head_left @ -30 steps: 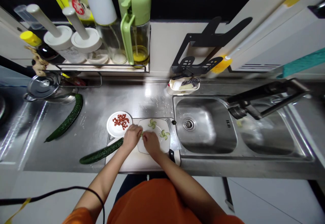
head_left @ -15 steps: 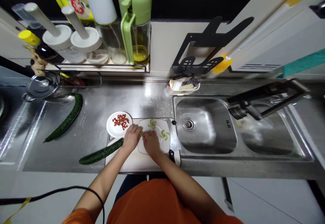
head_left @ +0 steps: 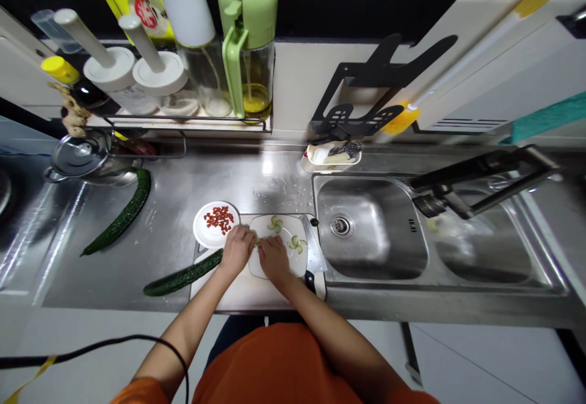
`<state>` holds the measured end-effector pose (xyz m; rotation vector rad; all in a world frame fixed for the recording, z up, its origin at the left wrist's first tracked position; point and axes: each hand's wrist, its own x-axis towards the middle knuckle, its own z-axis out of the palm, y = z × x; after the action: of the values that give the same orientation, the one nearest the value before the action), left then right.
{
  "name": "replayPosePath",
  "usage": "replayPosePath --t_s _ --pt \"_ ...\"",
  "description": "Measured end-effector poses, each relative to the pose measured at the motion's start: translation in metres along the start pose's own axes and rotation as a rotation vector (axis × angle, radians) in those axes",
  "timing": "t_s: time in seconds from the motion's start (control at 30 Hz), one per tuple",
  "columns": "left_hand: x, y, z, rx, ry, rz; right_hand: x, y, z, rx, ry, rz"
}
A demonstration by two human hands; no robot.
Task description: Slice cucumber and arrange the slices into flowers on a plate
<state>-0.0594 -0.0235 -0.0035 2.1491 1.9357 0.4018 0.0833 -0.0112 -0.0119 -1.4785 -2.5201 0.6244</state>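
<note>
A white plate [head_left: 300, 262] lies on a white cutting board [head_left: 238, 294] at the counter's front edge. Two small fans of cucumber slices [head_left: 274, 223] sit on its far and right parts. My left hand [head_left: 237, 249] and my right hand [head_left: 273, 256] meet over the plate's left side, fingertips pinched together on thin green cucumber slices [head_left: 257, 242]. A small white dish of red berries [head_left: 217, 221] stands just beyond my left hand. A whole cucumber [head_left: 183, 274] lies partly on the board, beside my left wrist.
A second cucumber [head_left: 119, 215] lies on the steel counter to the left, near a pot lid [head_left: 81, 155]. A double sink [head_left: 370, 230] with a black tap [head_left: 476, 178] is right of the board. A rack of bottles and jars [head_left: 183, 74] stands at the back.
Both hands stay pinched over the plate's left side with only slight finger movement. The view has shifted a little.
</note>
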Motion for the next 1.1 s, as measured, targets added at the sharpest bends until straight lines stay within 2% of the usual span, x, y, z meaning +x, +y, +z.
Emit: replayPosePath --t_s 0.2,0.37,0.53,0.77,0.93,1.1 --pt "-0.007 -0.006 -0.009 -0.130 0.065 -0.054 -0.003 0.001 -0.006 0.041 -0.027 0.006" --pt "-0.022 -0.030 -0.022 -0.104 0.175 -0.280 -0.009 0.008 -0.007 0.107 -0.005 0.018" --pt "-0.032 -0.056 -0.025 -0.026 0.180 -0.438 -0.015 0.012 -0.008 0.145 0.010 0.018" --pt "-0.030 -0.063 -0.018 0.025 0.155 -0.432 -0.018 0.012 -0.009 0.148 0.028 0.001" --pt "-0.024 -0.062 -0.020 0.079 0.096 -0.404 -0.018 0.013 -0.008 0.143 0.024 -0.001" --pt "-0.021 -0.062 -0.023 0.124 0.091 -0.394 -0.020 0.014 -0.007 0.152 0.045 -0.010"
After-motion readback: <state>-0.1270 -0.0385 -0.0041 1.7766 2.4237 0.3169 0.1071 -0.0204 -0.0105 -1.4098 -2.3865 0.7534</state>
